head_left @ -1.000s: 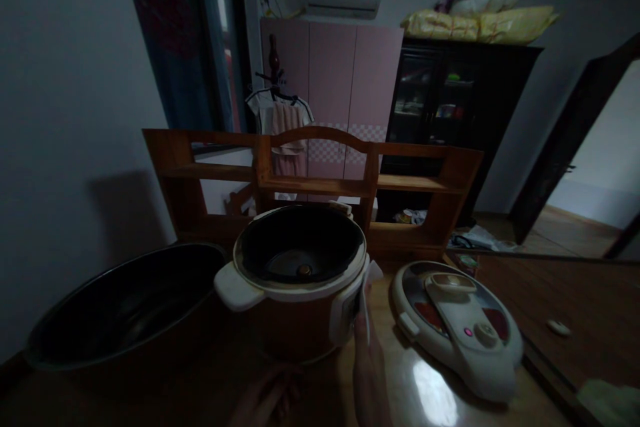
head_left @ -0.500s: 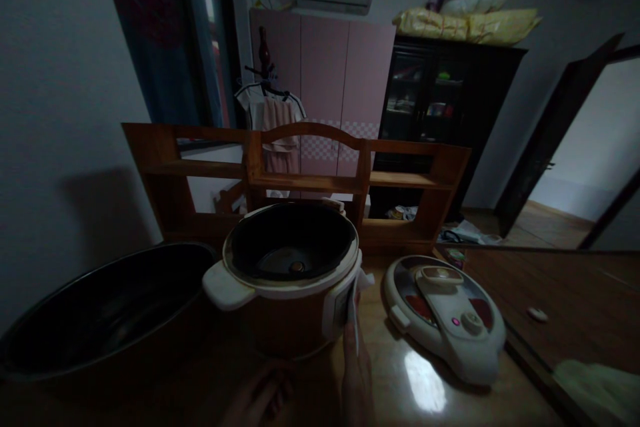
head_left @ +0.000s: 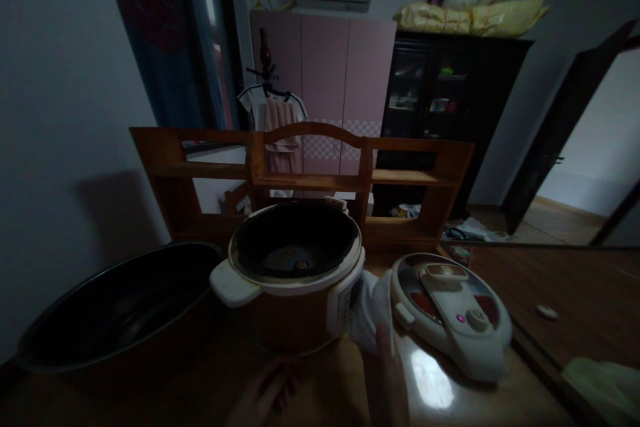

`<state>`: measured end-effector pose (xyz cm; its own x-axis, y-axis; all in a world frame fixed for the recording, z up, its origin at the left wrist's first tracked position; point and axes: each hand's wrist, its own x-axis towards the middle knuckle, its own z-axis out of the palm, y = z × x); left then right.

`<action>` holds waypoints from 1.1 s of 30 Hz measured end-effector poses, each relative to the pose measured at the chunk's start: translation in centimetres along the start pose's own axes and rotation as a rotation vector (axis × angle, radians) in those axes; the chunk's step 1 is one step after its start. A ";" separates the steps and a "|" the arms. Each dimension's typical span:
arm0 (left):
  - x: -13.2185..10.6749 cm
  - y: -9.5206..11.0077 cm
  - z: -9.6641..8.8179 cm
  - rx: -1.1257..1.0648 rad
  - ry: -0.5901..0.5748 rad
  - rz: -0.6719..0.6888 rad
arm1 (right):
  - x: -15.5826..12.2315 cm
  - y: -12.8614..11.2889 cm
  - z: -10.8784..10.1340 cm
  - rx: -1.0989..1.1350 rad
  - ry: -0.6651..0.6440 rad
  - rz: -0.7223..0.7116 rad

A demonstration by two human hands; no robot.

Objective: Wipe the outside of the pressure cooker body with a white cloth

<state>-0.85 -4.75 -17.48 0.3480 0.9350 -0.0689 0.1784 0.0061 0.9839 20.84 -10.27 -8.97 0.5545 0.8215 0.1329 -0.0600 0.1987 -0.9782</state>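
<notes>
A white cloth (head_left: 371, 310) is gripped in my right hand (head_left: 387, 370), just right of the cooker's control panel. My left hand (head_left: 267, 387) is low in front of the cooker, empty, its fingers loosely bent and slightly apart in dim light. The electric pressure cooker (head_left: 295, 320) stands lidless in the middle, brown with a cream rim and side handle. Its inside is dark, with a small round knob-like part at the bottom. To the right lies its cream lid (head_left: 450, 313), with a handle, a valve knob and a pink dot on top.
A large dark oval basin or pot (head_left: 120, 340) takes up the table's left side. Behind the cooker runs a low wooden shelf (head_left: 310, 181). A small white object (head_left: 547, 311) and pale cloth (head_left: 600, 383) lie on the brown surface at right.
My right hand has moved rightward, away from the cooker's panel, with the white cloth now spread wider into view. My left hand stays low in front. The view has shifted slightly.
</notes>
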 end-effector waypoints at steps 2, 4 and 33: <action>0.0 0.2 0.0 0.000 0.006 -0.010 | 0.7 1.1 -0.9 0.006 0.050 0.054; -0.1 0.3 0.1 0.000 0.001 -0.017 | 1.4 2.1 -1.9 0.006 0.083 0.067; -0.1 -0.3 0.0 -0.008 -0.007 0.005 | 2.5 -0.1 -5.0 0.276 0.033 0.358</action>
<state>-0.92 -4.81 -17.74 0.3556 0.9324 -0.0647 0.1692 0.0038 0.9856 26.40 -10.90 -9.33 0.4841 0.8481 -0.2154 -0.4693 0.0438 -0.8820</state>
